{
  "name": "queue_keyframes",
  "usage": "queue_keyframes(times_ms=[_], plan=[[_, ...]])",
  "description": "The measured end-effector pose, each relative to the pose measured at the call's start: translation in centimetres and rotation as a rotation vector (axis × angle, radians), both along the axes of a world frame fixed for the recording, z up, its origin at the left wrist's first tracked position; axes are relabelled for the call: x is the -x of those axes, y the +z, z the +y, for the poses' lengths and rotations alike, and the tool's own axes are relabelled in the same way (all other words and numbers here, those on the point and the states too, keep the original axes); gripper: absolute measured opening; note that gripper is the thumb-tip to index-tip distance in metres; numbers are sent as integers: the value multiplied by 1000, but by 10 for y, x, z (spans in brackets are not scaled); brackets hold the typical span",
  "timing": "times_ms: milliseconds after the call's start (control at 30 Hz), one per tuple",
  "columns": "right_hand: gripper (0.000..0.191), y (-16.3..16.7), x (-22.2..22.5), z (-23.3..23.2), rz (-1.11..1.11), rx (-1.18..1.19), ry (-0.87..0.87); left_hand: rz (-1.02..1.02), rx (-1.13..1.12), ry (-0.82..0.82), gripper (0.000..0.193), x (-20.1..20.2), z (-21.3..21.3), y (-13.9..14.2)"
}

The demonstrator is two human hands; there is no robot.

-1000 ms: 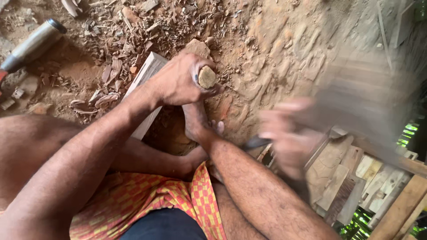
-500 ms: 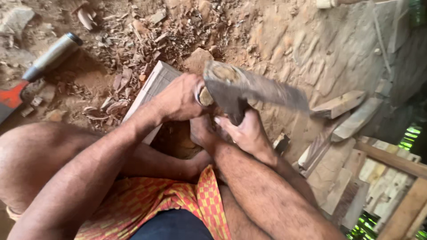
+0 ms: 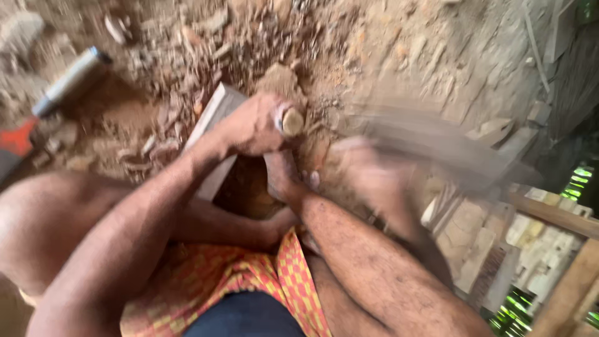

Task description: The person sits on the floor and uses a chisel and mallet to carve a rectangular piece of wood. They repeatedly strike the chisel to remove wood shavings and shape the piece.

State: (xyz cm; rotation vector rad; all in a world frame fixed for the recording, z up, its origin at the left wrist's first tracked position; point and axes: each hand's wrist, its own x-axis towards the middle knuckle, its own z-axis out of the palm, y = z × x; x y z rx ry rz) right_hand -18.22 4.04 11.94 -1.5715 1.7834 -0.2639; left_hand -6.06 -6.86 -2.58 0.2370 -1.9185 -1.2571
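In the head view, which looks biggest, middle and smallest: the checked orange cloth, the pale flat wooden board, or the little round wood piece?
1. Checked orange cloth, though nearest the camera.
2. Pale flat wooden board, partly hidden.
3. Little round wood piece, in the left hand.

2 hands in view: left hand (image 3: 253, 128), right hand (image 3: 368, 175), the latter blurred. 1 round wooden piece (image 3: 292, 121). 1 blurred flat-bladed tool (image 3: 437, 140). 1 pale wooden plank (image 3: 212, 134). 1 hammer-like tool (image 3: 68, 81) on the dirt. 1 checked orange cloth (image 3: 249, 281). Wood chips: too many to count.
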Motion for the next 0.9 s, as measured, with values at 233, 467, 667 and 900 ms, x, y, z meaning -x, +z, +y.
queue_keyframes(times_ms=[233,467,667,900], plan=[[16,-9,26,35,-55,129,-392,-420,-259,-103,11,-50,39,40],[19,-12,79,43,-564,760,-139,-213,-176,83,25,-66,52,58],[26,-41,91,33,-735,900,-329,-231,-456,170,29,-13,22,60],[26,-28,83,36,-612,921,-365,-900,-426,193,18,62,-43,35]])
